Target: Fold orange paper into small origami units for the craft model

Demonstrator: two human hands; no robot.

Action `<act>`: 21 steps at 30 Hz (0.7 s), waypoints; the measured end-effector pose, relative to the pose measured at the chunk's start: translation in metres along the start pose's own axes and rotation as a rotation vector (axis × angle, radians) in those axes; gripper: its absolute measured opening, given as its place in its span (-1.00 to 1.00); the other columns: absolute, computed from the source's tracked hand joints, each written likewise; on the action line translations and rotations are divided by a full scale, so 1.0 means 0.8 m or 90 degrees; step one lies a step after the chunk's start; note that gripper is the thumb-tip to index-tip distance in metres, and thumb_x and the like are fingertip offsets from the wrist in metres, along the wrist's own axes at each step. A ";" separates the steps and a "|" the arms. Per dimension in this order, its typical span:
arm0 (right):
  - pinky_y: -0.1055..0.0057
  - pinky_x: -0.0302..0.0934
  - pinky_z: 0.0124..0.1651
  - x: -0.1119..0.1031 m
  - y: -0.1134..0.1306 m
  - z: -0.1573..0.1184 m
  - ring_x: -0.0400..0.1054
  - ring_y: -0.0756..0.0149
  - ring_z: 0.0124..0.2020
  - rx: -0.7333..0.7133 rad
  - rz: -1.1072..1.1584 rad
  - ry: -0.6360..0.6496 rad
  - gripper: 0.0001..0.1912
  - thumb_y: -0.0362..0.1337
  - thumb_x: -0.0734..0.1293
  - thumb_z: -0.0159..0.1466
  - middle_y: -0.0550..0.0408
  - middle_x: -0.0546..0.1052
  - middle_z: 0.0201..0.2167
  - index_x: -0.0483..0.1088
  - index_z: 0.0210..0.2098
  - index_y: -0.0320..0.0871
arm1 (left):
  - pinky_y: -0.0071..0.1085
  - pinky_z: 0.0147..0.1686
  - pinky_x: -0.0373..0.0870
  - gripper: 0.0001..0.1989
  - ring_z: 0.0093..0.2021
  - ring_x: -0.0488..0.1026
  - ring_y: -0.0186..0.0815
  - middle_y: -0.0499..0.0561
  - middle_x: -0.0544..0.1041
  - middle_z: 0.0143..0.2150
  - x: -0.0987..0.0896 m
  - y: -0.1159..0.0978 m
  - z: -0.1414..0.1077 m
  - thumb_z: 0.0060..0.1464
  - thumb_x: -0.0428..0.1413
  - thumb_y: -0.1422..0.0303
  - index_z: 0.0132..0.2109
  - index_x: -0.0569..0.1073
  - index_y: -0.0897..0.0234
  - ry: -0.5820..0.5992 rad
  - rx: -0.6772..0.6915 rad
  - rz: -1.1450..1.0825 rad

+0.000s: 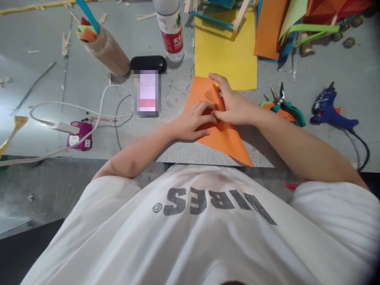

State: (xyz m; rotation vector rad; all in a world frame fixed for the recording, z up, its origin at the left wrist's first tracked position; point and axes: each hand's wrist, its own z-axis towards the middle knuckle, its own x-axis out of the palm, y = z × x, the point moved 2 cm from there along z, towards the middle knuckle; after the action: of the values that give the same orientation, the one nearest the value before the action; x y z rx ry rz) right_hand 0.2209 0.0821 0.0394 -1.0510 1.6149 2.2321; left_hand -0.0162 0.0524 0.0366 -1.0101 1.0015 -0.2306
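Note:
A sheet of orange paper [231,144] lies at the table's front edge, with its right side bent up and over into a loose fold. On top of it rests my left hand [196,120], palm down, its fingers spread and slightly bent against the paper. My right hand [237,106] grips the folded part from the right, thumb toward the left fingertips and index finger reaching to the paper's far edge. Part of the fold is hidden behind the fingers.
Yellow paper [225,51] lies beyond. To the right are pliers [286,107] and a blue glue gun [334,109]. A bottle [170,31], a phone [147,91], a black case [148,63], a cup [109,51] and a purple socket adapter [80,135] with a white cable stand left.

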 end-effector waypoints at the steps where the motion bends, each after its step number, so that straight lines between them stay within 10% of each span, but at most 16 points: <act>1: -0.24 0.61 0.44 -0.005 -0.001 -0.002 0.70 -0.07 0.24 -0.005 0.001 0.011 0.10 -0.08 0.76 0.37 -0.14 0.53 0.57 0.22 0.73 0.12 | 0.46 0.62 0.23 -0.54 0.49 0.41 0.46 0.36 0.55 0.43 0.002 0.003 0.000 0.19 0.53 0.04 0.16 0.81 0.10 -0.001 -0.009 0.004; 6: -0.02 0.59 0.34 -0.043 0.012 -0.032 0.63 0.13 0.07 -0.022 -0.094 0.040 -0.26 -0.24 0.59 0.52 -0.32 0.48 0.57 0.40 0.61 -0.10 | 0.48 0.70 0.08 -0.48 0.58 0.31 0.46 0.32 0.50 0.53 0.014 0.006 -0.005 0.26 0.50 -0.09 0.19 0.75 0.09 -0.050 -0.051 0.034; 13: -0.21 0.52 0.32 -0.041 0.028 -0.069 0.60 -0.35 0.35 0.004 -0.165 0.146 -0.46 -0.06 0.55 0.50 -0.21 0.62 0.45 0.57 0.41 0.00 | 0.56 0.50 0.29 -0.46 0.51 0.36 0.46 0.43 0.38 0.62 0.014 -0.019 -0.035 0.53 0.18 -0.04 0.41 0.58 0.16 -0.042 -0.199 0.270; 21: -0.18 0.44 0.27 -0.037 0.029 -0.072 0.55 -0.42 0.38 0.035 -0.172 0.175 -0.47 -0.02 0.45 0.52 -0.25 0.63 0.44 0.57 0.42 0.00 | 0.65 0.55 0.14 -0.31 0.63 0.32 0.53 0.37 0.41 0.64 -0.010 0.011 -0.028 0.53 0.09 -0.34 0.43 0.60 0.01 0.050 -0.023 0.290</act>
State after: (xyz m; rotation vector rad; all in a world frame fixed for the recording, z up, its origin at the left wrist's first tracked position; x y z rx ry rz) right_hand 0.2546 0.0292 0.0666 -1.5138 1.5136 1.9257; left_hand -0.0403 0.0486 0.0310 -0.7848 1.2817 0.1254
